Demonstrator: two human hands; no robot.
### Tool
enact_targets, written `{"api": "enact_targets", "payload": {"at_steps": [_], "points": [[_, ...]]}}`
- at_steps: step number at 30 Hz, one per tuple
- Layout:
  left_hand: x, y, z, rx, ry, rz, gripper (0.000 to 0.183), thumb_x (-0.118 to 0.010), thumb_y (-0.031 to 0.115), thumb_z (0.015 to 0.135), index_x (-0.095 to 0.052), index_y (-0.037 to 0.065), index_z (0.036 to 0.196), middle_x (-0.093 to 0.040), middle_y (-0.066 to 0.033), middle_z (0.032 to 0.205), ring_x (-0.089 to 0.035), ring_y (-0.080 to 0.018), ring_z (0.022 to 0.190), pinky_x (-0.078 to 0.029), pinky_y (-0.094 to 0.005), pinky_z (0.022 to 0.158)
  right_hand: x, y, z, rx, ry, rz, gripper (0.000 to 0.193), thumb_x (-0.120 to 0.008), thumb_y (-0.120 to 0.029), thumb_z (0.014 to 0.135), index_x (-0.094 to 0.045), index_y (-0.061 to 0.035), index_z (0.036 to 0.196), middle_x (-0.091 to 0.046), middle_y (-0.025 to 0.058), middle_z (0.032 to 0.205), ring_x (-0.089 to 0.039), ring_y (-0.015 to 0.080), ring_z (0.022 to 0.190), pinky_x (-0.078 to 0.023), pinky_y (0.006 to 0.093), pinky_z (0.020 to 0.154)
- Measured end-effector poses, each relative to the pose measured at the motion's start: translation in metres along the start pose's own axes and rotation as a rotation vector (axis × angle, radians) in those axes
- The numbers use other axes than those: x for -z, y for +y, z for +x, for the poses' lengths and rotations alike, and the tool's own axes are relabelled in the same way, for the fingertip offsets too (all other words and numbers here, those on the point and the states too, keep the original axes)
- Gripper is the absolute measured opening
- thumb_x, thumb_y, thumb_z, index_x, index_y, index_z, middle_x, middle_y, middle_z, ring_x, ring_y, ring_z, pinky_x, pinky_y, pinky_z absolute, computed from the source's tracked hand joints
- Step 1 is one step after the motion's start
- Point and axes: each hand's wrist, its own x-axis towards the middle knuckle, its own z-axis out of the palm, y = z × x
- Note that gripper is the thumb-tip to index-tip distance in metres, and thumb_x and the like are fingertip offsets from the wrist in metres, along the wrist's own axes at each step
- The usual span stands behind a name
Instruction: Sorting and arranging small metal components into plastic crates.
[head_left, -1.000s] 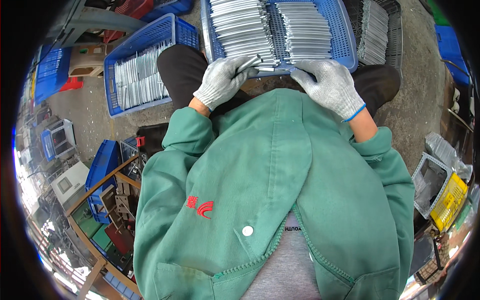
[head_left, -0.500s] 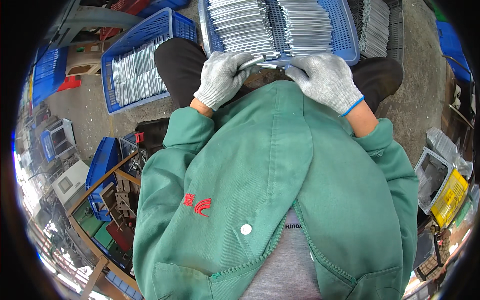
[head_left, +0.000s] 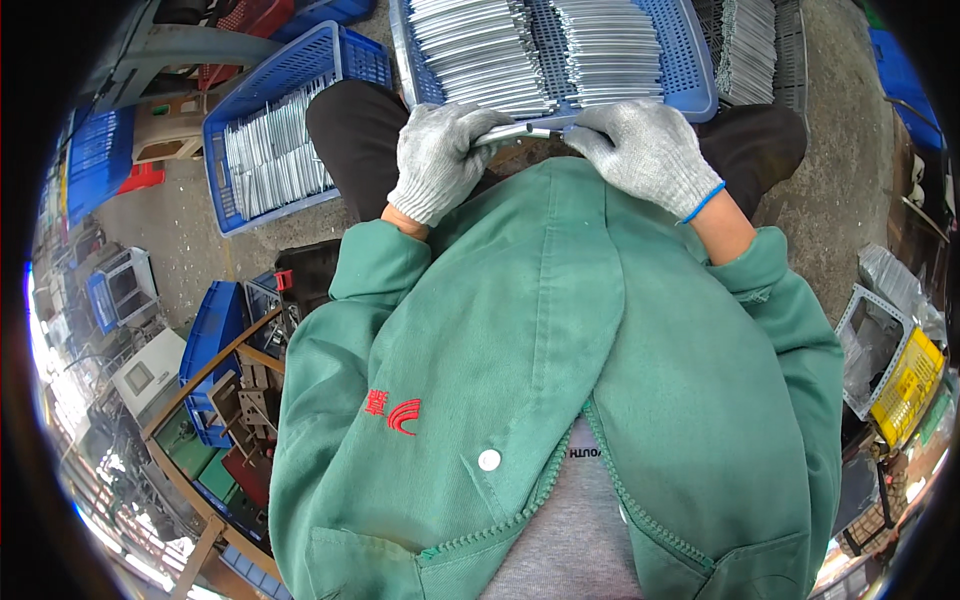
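Note:
In a grey knit glove, my left hand (head_left: pixel 440 160) is closed around a silver metal tube (head_left: pixel 506 132), whose end sticks out to the right past the fingers. Opposite it, my gloved right hand (head_left: pixel 645 155) pinches a thin metal rod (head_left: pixel 541 133), its tip pointing left. The two pieces lie nearly in line, tip to tip; whether the rod has entered the tube is too small to tell. Just beyond the hands stands a blue crate (head_left: pixel 688 60) with two stacks of silver tubes (head_left: pixel 480 60).
A second blue crate (head_left: pixel 213 180) of metal rods (head_left: pixel 280 150) stands left of my knee. A dark crate (head_left: pixel 795 60) with stacked metal parts is at the far right. Nearer on the right lies a yellow basket (head_left: pixel 908 390); a wooden-framed bench (head_left: pixel 165 410) stands at the left.
The tube in my left hand has tipped from a slant to nearly level. Its end and the rod in my right hand now line up, where before they crossed at an angle.

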Motion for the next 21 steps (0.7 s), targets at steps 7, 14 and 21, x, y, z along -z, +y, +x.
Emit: {"api": "enact_targets", "payload": {"at_steps": [7, 14, 21], "points": [[0.0, 0.0, -0.001, 0.006, -0.01, 0.064, 0.019, -0.073, 0.018, 0.08, -0.076, 0.018, 0.099, -0.071, 0.005, 0.082, -0.065, -0.0195, 0.072, -0.046, -0.0323, 0.079, 0.004, -0.001, -0.001, 0.019, -0.026, 0.016, 0.024, -0.065, -0.03, 0.09, -0.08, -0.0115, 0.093, -0.071, 0.0054, 0.069, -0.061, 0.0251, 0.053, -0.048, 0.0361, 0.053], [-0.001, -0.001, -0.001, -0.032, -0.006, 0.059, 0.017, -0.072, 0.02, 0.081, -0.076, 0.018, 0.098, -0.072, 0.0052, 0.083, -0.066, -0.0188, 0.073, -0.046, -0.0325, 0.079, -0.001, 0.004, 0.004, -0.023, 0.006, 0.083, 0.025, -0.064, -0.031, 0.091, -0.08, -0.0112, 0.092, -0.071, 0.0066, 0.07, -0.063, 0.0256, 0.057, -0.049, 0.0372, 0.056], [-0.006, -0.001, -0.002, 0.0, 0.013, 0.044, 0.017, -0.072, 0.021, 0.082, -0.076, 0.018, 0.098, -0.072, 0.0053, 0.082, -0.066, -0.0186, 0.074, -0.046, -0.0327, 0.079, -0.008, 0.005, 0.0, -0.007, -0.052, 0.142, 0.025, -0.065, -0.031, 0.092, -0.08, -0.0112, 0.093, -0.073, 0.0075, 0.073, -0.064, 0.026, 0.059, -0.05, 0.0367, 0.058]]}}
